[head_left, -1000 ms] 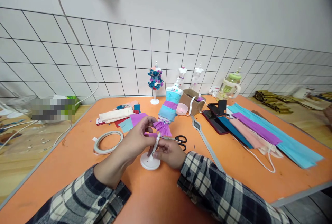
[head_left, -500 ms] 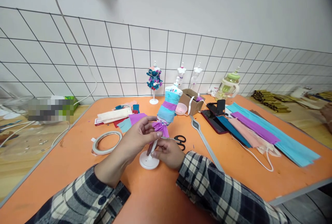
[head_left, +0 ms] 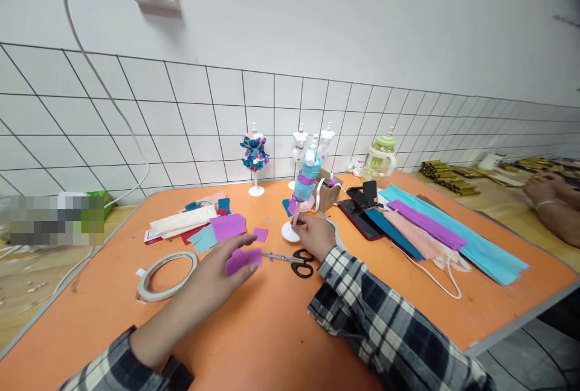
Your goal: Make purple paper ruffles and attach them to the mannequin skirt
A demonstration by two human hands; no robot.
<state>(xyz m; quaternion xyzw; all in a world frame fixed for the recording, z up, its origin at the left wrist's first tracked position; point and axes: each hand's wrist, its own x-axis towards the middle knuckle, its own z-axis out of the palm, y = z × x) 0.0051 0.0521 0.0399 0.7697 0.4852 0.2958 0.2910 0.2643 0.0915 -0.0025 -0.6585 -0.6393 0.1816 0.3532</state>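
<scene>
My right hand (head_left: 317, 235) is closed around the stem of a small dress-form mannequin (head_left: 306, 176), just above its round white base (head_left: 290, 232). The mannequin leans slightly and wears blue and purple wrapping with a purple frill at the bottom. Over the table, my left hand (head_left: 222, 273) is open, thumb and fingers apart, above a purple crepe-like piece (head_left: 246, 259). Whether it touches that piece I cannot tell. Black-handled scissors (head_left: 296, 261) lie between the two hands, blades pointing left. A smaller purple scrap (head_left: 260, 234) lies beyond them.
A tape roll (head_left: 145, 285) lies at left, near scraps and a cream folded strip (head_left: 181, 222). At the back stand a decorated mannequin (head_left: 254, 152), two white mannequins and a cardboard box (head_left: 333, 191). A phone (head_left: 360, 220), coloured strips (head_left: 453, 234) and a bottle (head_left: 379, 158) are at right. Another person's hands (head_left: 550, 197) show far right.
My right hand has carried the mannequin farther back and set it beyond the scissors. The left hand has let go of it and moved left and down. The view has shifted rightward.
</scene>
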